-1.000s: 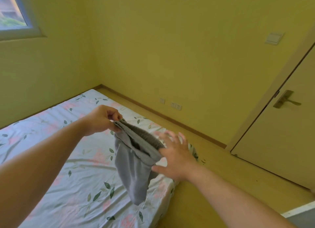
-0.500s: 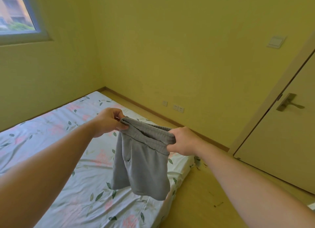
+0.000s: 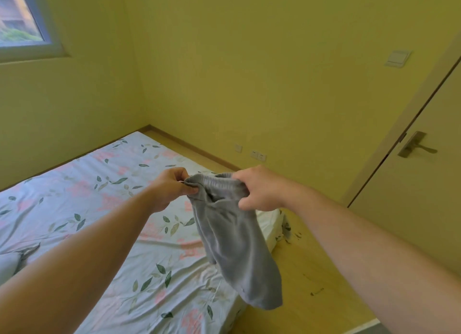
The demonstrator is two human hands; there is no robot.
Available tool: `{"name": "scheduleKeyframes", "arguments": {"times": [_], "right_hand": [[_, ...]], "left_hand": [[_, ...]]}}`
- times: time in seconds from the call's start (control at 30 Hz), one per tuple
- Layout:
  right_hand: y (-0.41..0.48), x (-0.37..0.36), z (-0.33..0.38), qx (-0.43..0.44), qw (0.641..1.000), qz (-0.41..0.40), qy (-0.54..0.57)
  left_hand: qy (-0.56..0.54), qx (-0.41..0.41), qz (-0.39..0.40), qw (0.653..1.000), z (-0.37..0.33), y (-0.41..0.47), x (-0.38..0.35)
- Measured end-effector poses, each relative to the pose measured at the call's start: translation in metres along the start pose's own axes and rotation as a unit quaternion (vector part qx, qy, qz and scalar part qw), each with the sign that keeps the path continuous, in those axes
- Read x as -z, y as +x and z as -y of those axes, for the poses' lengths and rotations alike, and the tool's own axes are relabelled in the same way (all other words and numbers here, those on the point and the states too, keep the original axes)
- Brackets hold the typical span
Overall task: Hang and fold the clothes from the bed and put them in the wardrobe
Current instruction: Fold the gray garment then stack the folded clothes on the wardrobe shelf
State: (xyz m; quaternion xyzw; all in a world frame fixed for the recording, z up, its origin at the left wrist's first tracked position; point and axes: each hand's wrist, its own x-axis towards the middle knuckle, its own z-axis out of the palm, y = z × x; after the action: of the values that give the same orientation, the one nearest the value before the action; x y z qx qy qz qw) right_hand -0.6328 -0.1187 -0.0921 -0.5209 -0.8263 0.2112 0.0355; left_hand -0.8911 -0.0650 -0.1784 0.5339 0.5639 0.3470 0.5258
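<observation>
A pair of grey shorts (image 3: pixel 237 246) hangs in the air over the bed's right edge, held by its elastic waistband. My left hand (image 3: pixel 169 189) pinches the waistband's left end. My right hand (image 3: pixel 262 189) grips the right end, fingers curled round the bunched fabric. The legs of the shorts dangle down and swing to the right. Below lies the bed (image 3: pixel 112 209) with a pale floral sheet. No wardrobe is in view.
Another grey garment (image 3: pixel 15 261) lies at the bed's left edge. Yellow walls close the corner beyond the bed. A closed door with a lever handle (image 3: pixel 414 144) stands at right. Wooden floor (image 3: pixel 311 271) runs between bed and door. A window (image 3: pixel 20 21) is top left.
My right hand went from open beside the shorts to gripping the waistband. Both hands have drawn closer together, bunching the band, and the hanging legs have swung rightward.
</observation>
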Motion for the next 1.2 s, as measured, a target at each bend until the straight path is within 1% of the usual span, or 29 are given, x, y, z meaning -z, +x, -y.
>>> {"name": "scheduleKeyframes", "arguments": {"times": [0.03, 0.07, 0.1, 0.17, 0.2, 0.23, 0.27, 0.33, 0.37, 0.47, 0.53, 0.67, 0.8, 0.87, 0.93, 1.0, 1.03, 1.13, 1.2], "right_hand": [[-0.001, 0.000, 0.006, 0.013, 0.999, 0.031, 0.021], [0.000, 0.000, 0.010, 0.020, 0.999, 0.034, 0.024], [0.000, 0.001, 0.011, 0.012, 1.000, 0.015, 0.003], [0.002, 0.007, 0.007, -0.034, 0.993, -0.047, -0.099], [0.002, 0.009, 0.003, -0.061, 0.985, -0.068, -0.147], [0.002, 0.008, -0.001, -0.080, 0.980, -0.072, -0.167], [0.002, 0.006, -0.003, -0.086, 0.982, -0.056, -0.160], [0.002, -0.002, -0.006, -0.078, 0.991, 0.002, -0.108], [0.001, -0.005, -0.007, -0.079, 0.992, 0.005, -0.098], [0.000, -0.005, -0.015, -0.101, 0.986, -0.047, -0.124], [0.002, -0.007, -0.019, -0.105, 0.988, -0.043, -0.109], [0.007, -0.014, -0.023, -0.126, 0.987, -0.041, -0.096], [0.010, -0.021, -0.030, -0.153, 0.986, -0.039, -0.044], [0.012, -0.025, -0.033, -0.161, 0.986, -0.044, -0.019], [0.014, -0.029, -0.040, -0.174, 0.983, -0.050, 0.000], [0.017, -0.034, -0.050, -0.199, 0.978, -0.051, 0.019], [0.020, -0.036, -0.056, -0.213, 0.975, -0.048, 0.034], [0.030, -0.042, -0.075, -0.243, 0.967, -0.034, 0.066], [0.040, -0.047, -0.090, -0.256, 0.964, -0.026, 0.070]], "left_hand": [[-0.022, 0.007, 0.013, 1.000, 0.004, 0.000, -0.003], [-0.046, 0.015, 0.024, 0.999, 0.008, 0.000, -0.005], [-0.068, 0.023, 0.030, 0.997, 0.011, 0.000, -0.007], [-0.098, 0.039, 0.036, 0.994, 0.016, 0.002, -0.009], [-0.107, 0.043, 0.039, 0.993, 0.016, 0.004, -0.012], [-0.105, 0.042, 0.042, 0.993, 0.016, 0.006, -0.017], [-0.092, 0.039, 0.040, 0.994, 0.016, 0.008, -0.022], [-0.050, 0.026, 0.023, 0.998, 0.014, 0.013, -0.032], [-0.037, 0.023, 0.017, 0.999, 0.014, 0.015, -0.035], [-0.068, 0.031, 0.020, 0.997, 0.019, 0.023, -0.035], [-0.073, 0.028, 0.028, 0.997, 0.020, 0.029, -0.033], [-0.043, 0.015, 0.037, 0.998, 0.021, 0.042, -0.031], [0.042, -0.014, 0.035, 0.998, 0.020, 0.055, -0.028], [0.097, -0.044, 0.053, 0.993, 0.017, 0.063, -0.024], [0.144, -0.066, 0.103, 0.982, 0.011, 0.071, -0.018], [0.220, -0.081, 0.157, 0.960, 0.002, 0.080, -0.016], [0.270, -0.093, 0.178, 0.942, -0.002, 0.084, -0.015], [0.421, -0.130, 0.214, 0.872, -0.016, 0.100, -0.022], [0.481, -0.129, 0.224, 0.838, -0.020, 0.112, -0.031]]}}
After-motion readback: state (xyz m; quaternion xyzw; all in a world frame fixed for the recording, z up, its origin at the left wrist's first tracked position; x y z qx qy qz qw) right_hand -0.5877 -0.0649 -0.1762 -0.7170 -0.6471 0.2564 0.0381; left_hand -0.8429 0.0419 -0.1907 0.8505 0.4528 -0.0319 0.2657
